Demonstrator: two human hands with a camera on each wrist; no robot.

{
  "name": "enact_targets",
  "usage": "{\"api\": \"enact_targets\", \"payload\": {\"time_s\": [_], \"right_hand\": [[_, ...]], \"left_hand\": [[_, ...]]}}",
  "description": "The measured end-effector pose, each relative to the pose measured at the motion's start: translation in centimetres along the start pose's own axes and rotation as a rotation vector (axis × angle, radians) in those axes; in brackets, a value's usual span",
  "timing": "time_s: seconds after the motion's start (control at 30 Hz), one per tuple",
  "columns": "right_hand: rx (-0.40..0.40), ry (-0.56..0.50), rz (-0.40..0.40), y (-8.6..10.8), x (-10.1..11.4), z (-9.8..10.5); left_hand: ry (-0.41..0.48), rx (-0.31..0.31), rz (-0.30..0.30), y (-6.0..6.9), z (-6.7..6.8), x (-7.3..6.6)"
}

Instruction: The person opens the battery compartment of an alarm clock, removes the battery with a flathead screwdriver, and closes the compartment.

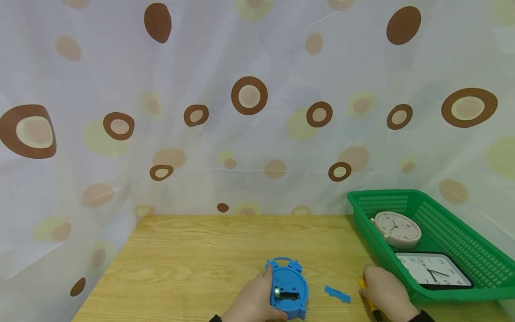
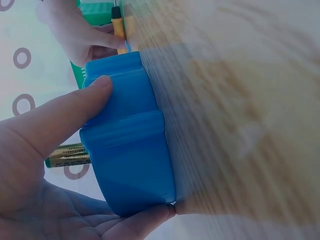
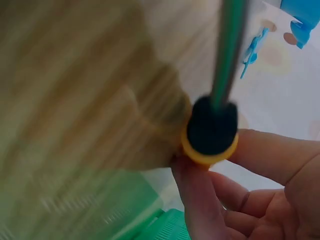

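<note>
A blue alarm clock (image 1: 290,281) sits on the table with its back facing up and its battery compartment uncovered. A battery (image 2: 69,155) with a green end sticks up out of the clock's back. My left hand (image 1: 254,296) grips the clock from its left side, thumb and fingers on its rim. Beside the green basket, my right hand (image 1: 385,288) holds a screwdriver (image 3: 210,132) by its yellow and black handle, low over the tabletop. Between the clock and that hand lies a small blue battery cover (image 1: 337,294).
The green basket (image 1: 406,286) on the right holds a round pale clock (image 1: 396,228) and a rectangular black-framed clock (image 1: 432,270). Under everything is a wood-grain table (image 1: 193,255). A patterned curtain (image 1: 257,143) hangs behind it.
</note>
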State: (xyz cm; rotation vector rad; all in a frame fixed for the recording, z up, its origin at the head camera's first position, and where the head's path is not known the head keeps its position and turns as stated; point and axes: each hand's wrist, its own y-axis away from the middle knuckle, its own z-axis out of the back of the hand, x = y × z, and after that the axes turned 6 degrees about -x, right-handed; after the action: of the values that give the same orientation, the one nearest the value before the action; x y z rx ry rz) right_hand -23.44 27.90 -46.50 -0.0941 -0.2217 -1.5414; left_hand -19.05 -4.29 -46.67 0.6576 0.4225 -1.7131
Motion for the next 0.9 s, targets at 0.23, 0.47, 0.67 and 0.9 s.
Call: {"api": "enact_targets", "payload": {"time_s": [0.23, 0.47, 0.67, 0.9], "right_hand": [[0.01, 0.003, 0.028, -0.05, 0.06, 0.36], [0.029, -0.038, 0.011, -0.28, -0.08, 0.26], [0.045, -0.027, -0.021, -0.63, -0.12, 0.34], [0.05, -0.046, -0.017, -0.48, -0.25, 0.42]], "left_hand": [[-0.03, -0.013, -0.019, 0.02, 0.07, -0.03], [-0.003, -0.017, -0.007, 0.12, -0.04, 0.15], [0.016, -0.019, -0.003, -0.21, -0.2, 0.32], [0.029, -0.003, 0.019, -0.46, -0.27, 0.26]]}}
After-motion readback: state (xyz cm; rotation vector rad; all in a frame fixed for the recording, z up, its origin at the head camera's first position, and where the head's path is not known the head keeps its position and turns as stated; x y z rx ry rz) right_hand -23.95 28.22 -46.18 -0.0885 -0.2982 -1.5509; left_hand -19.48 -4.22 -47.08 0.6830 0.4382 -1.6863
